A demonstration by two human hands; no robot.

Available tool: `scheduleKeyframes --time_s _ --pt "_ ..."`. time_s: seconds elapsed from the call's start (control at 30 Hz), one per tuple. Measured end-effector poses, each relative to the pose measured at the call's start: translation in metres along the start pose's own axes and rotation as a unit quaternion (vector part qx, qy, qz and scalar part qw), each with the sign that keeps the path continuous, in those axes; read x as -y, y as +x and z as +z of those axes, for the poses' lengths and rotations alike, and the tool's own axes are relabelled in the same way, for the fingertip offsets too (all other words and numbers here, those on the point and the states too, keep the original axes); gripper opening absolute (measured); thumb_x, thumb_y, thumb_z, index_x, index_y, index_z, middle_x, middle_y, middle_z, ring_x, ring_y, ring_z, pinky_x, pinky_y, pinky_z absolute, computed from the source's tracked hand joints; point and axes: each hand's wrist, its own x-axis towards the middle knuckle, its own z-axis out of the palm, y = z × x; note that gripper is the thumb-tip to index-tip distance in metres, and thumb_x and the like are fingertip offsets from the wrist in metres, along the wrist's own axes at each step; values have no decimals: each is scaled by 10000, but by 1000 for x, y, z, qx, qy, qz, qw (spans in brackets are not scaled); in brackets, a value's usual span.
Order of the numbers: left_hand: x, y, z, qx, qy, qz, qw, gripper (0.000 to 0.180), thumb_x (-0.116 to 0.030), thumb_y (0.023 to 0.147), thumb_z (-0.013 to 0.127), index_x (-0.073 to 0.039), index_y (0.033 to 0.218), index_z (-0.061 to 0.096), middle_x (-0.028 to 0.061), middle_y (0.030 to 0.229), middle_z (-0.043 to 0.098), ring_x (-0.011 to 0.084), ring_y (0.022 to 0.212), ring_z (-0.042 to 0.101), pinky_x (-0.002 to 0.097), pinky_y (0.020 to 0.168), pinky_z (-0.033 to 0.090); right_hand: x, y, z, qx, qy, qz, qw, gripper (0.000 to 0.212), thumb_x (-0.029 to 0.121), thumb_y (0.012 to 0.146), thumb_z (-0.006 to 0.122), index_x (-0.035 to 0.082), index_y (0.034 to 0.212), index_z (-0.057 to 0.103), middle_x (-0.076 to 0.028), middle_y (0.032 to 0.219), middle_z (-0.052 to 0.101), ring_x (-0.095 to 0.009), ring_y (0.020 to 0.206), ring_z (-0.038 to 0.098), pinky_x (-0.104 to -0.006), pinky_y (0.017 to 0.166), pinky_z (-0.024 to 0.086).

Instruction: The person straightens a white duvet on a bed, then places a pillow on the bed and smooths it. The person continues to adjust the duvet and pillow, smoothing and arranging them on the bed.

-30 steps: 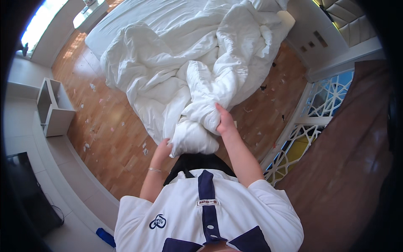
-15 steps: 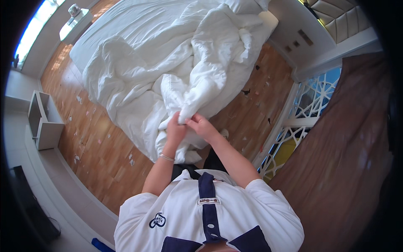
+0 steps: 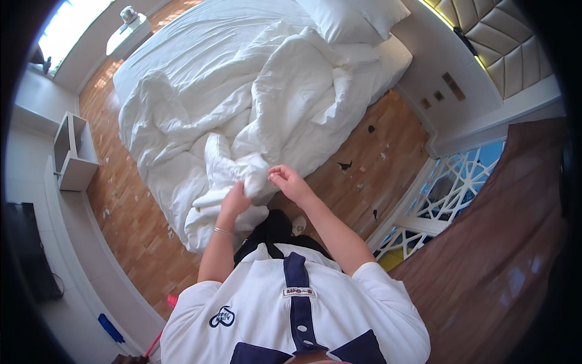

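A white duvet (image 3: 236,106) lies rumpled over the bed, its near end bunched and hanging over the bed's near edge. My left hand (image 3: 235,199) is closed on a gathered fold of this duvet, close in front of my body. Just right of the bunched cloth is my right hand (image 3: 288,183), fingers curled together in a pinch at the duvet's edge. Whatever lies between those fingertips is too small to make out.
White pillows (image 3: 345,21) lie at the bed's far right. Small scraps litter the wooden floor (image 3: 130,206). An open white cabinet (image 3: 79,173) stands left. On the right are a white lattice screen (image 3: 448,182) and a brown cloth (image 3: 479,242). My shoe (image 3: 299,225) shows below.
My hands, together on the duvet before, are now apart. The left has moved left and nearer with the bunched cloth; the right is slightly off to the right. The view has shifted.
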Motion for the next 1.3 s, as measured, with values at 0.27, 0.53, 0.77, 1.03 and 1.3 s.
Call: scheduleKeyframes --time_s 0.27,0.53,0.77,1.03,1.3 --pt "-71 83 48 -170 -30 -25 985 449 -208 736 609 8 1114 499 254 1017 579 388 973 550 429 833 447 -1 40 -121 -43 -84 54 994 201 161 897 529 18 1037 550 -41 891 604 -104 808 549 -246 747 449" --pt "-214 259 51 -35 -159 44 986 488 -314 802 595 -22 1181 500 217 1092 567 315 1013 563 396 858 452 43 139 -271 -124 -139 77 979 190 164 902 525 18 1021 547 -35 856 601 -98 775 548 -233 710 451" --pt "-330 354 8 -11 -170 86 982 476 -316 809 592 -41 1188 503 210 1113 564 301 1031 559 392 868 446 101 226 -340 -152 -165 86 971 225 170 886 536 21 1055 536 -34 847 599 -104 777 550 -232 671 435" --pt "-382 455 -14 -147 -189 91 967 494 -248 795 622 -19 1199 454 237 1151 507 358 1078 500 402 886 429 120 350 -386 -97 -274 113 950 395 213 825 611 41 1154 479 -64 887 589 -140 791 557 -285 698 458" --pt "-460 596 -36 -326 -77 70 940 572 -241 754 658 16 1213 436 263 1193 462 393 1106 463 425 916 402 136 500 -464 4 -261 116 958 392 203 827 594 32 1160 479 -59 889 582 -139 801 560 -277 711 461"
